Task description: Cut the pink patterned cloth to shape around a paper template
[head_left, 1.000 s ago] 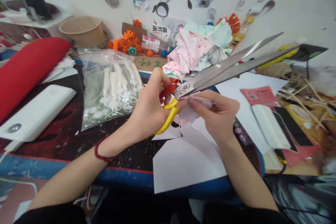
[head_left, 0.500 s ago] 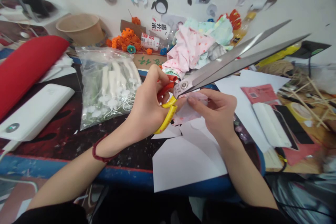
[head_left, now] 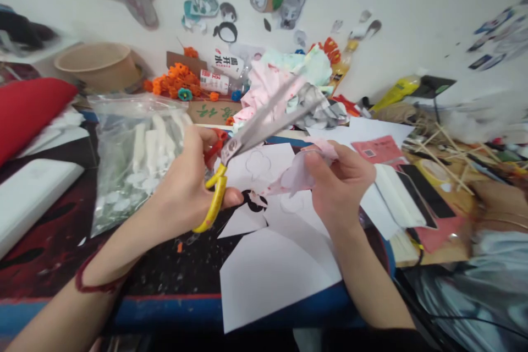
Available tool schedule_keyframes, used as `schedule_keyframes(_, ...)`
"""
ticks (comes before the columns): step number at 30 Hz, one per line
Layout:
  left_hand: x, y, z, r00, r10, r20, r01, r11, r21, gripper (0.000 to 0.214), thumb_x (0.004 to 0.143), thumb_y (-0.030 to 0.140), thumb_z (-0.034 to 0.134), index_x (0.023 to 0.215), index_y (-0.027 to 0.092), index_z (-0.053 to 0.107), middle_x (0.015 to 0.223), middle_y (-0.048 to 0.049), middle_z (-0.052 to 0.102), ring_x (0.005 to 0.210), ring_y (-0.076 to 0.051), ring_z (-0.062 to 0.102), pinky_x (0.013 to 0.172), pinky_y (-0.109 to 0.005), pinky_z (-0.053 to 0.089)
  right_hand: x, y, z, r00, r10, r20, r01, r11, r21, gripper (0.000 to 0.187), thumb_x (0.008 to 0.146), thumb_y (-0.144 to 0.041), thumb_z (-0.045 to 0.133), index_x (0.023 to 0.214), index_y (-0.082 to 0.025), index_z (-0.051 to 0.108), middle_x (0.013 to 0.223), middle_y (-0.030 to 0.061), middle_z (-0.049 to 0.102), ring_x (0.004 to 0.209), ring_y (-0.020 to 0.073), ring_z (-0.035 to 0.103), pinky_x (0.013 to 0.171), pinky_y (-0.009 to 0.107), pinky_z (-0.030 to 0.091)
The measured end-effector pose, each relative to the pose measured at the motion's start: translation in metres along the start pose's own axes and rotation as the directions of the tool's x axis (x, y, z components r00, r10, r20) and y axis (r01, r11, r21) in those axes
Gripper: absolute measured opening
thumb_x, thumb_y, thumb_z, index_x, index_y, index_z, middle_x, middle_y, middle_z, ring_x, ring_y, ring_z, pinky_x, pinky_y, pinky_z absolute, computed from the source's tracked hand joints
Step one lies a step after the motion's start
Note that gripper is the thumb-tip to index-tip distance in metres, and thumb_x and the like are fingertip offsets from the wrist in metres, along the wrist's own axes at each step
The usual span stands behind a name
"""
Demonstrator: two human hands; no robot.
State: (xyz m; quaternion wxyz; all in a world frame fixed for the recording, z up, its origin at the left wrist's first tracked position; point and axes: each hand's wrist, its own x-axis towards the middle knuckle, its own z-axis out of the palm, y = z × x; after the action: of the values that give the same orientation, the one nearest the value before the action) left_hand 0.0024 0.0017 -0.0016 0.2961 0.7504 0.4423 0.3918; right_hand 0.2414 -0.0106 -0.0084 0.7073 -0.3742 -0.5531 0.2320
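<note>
My left hand [head_left: 185, 181] grips large scissors [head_left: 243, 140] by their red and yellow handles; the blades stand a little apart and point up to the right. Between the thumb and fingers of my right hand [head_left: 342, 187] is a small piece of pink fabric [head_left: 324, 147], with a pale piece that looks like paper lying against it. A pink strip trails from it toward the left. Below lie white paper sheets [head_left: 276, 275], one with a cloud-like outline drawn on it. A black round shape [head_left: 256, 201] sits on the sheets, close to my left thumb.
A clear bag [head_left: 124, 176] of pale sticks lies left, beside a white power bank [head_left: 37, 198]. Crumpled pink fabric [head_left: 264, 85], orange flowers [head_left: 177, 80] and a bottle [head_left: 214, 81] are at the back. Right are a phone [head_left: 427, 190] and thin wooden sticks [head_left: 449, 148].
The scissors in my left hand have moved left and down, away from the fabric. My right hand keeps the fabric, which now shows more fully. The camera view has shifted right.
</note>
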Motion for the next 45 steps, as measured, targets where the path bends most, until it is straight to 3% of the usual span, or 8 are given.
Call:
schedule_keyframes(4,-0.005,-0.002,0.001,0.995,-0.025,0.100,0.014,0.995,0.103,0.058,0.080,0.056,0.077,0.117,0.024,0.045,0.102,-0.0034,0.064,0.081,-0.019,0.054,0.071,-0.031,0.042,0.001,-0.003,-0.003,1.000,-0.029,-0.009,0.028,0.999,-0.032,0.003,0.086,-0.027,0.077,0.088,-0.029,0.078,0.079,-0.0021,0.076,0.071,0.0144,0.069,0.062,0.030,0.056)
schedule_keyframes(8,-0.005,0.006,0.004,0.991,-0.025,0.129,0.005,0.988,0.153,0.060,0.078,0.060,0.077,0.116,0.025,0.046,0.101,-0.0050,0.069,0.078,-0.021,0.061,0.065,-0.032,0.045,0.001,-0.004,-0.003,0.998,-0.051,-0.034,0.050,0.998,-0.048,0.009,0.084,-0.022,0.078,0.088,-0.030,0.078,0.079,-0.0024,0.077,0.072,0.0151,0.070,0.064,0.031,0.058)
schedule_keyframes(13,-0.004,0.015,0.004,0.985,-0.072,0.157,0.044,0.984,0.172,0.067,0.074,0.068,0.077,0.113,0.025,0.044,0.112,-0.0115,0.071,0.091,-0.029,0.070,0.071,-0.039,0.054,-0.001,-0.002,-0.001,0.997,-0.060,0.052,0.061,0.998,-0.011,0.016,0.083,-0.015,0.075,0.090,-0.029,0.080,0.082,-0.0019,0.079,0.076,0.0164,0.073,0.069,0.033,0.060)
schedule_keyframes(18,-0.004,0.010,0.007,0.985,-0.031,0.167,0.009,0.991,0.131,0.062,0.076,0.065,0.074,0.115,0.026,0.045,0.107,-0.0116,0.070,0.091,-0.033,0.071,0.074,-0.047,0.057,-0.005,0.002,-0.001,0.996,-0.050,0.070,0.055,0.996,-0.073,0.011,0.082,-0.020,0.078,0.090,-0.028,0.078,0.080,-0.0020,0.079,0.074,0.0178,0.073,0.068,0.035,0.061)
schedule_keyframes(23,-0.003,0.008,0.009,0.987,0.005,0.160,-0.025,0.992,0.126,0.056,0.076,0.062,0.075,0.106,0.027,0.043,0.100,-0.0092,0.069,0.075,-0.030,0.070,0.065,-0.045,0.055,-0.007,0.007,-0.001,0.994,-0.088,0.071,0.092,0.994,-0.053,0.016,0.081,-0.019,0.079,0.092,-0.030,0.078,0.080,-0.0033,0.079,0.074,0.0165,0.072,0.067,0.034,0.058)
schedule_keyframes(37,-0.001,0.013,0.008,0.992,-0.009,0.124,-0.005,0.993,0.115,0.055,0.075,0.065,0.076,0.098,0.027,0.045,0.087,-0.0044,0.066,0.063,-0.023,0.062,0.056,-0.037,0.047,-0.007,0.004,-0.001,0.985,-0.129,0.111,0.142,0.982,-0.122,0.017,0.081,-0.017,0.078,0.092,-0.029,0.078,0.084,-0.0013,0.080,0.079,0.0196,0.075,0.072,0.038,0.062)
schedule_keyframes(45,0.001,0.015,0.008,0.993,-0.008,0.116,-0.004,0.994,0.105,0.053,0.074,0.065,0.076,0.095,0.026,0.046,0.085,-0.0037,0.067,0.064,-0.023,0.063,0.057,-0.036,0.047,-0.007,0.007,0.000,0.977,-0.200,0.076,0.211,0.962,-0.175,0.016,0.080,-0.014,0.077,0.087,-0.028,0.078,0.078,-0.0021,0.076,0.074,0.0176,0.071,0.064,0.035,0.059)
